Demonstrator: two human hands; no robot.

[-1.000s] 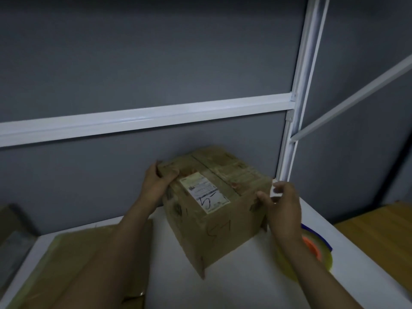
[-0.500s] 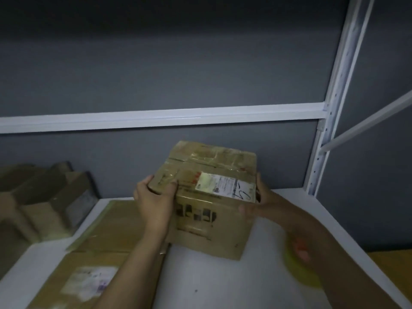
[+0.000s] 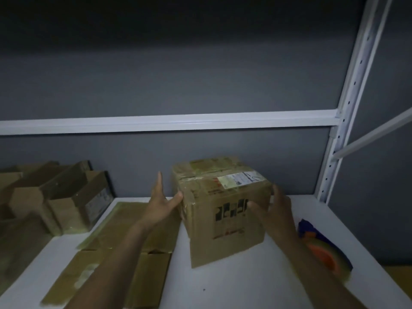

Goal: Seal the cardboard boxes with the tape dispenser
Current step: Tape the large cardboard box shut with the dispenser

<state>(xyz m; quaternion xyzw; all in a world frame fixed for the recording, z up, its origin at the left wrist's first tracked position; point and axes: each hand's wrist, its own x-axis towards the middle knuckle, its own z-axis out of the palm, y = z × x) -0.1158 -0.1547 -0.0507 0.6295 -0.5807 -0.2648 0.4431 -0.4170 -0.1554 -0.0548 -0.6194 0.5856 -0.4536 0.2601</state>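
While box (image 3: 225, 210) sits on table (image 3: 234, 286), top seam looks taped already: left hand (image 3: 161, 202) spread flat, thumb at left edge; right hand (image 3: 276, 210) spread against front-right face. Square box, check untaped seams, then grab tape dispenser (image 3: 323, 250) beside right forearm.

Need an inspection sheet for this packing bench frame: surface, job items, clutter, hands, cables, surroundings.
Surface: white table, dimly lit.
Job's things: box at centre, label on top; tape dispenser at right, partly behind the forearm.
Clutter: flattened cardboard on the left; open boxes far left.
Hands: left hand fingers straight, thumb touching box; right hand on box's right front corner, grip unclear.
Cables: nothing seen.
Surroundings: white rack frame, grey wall.
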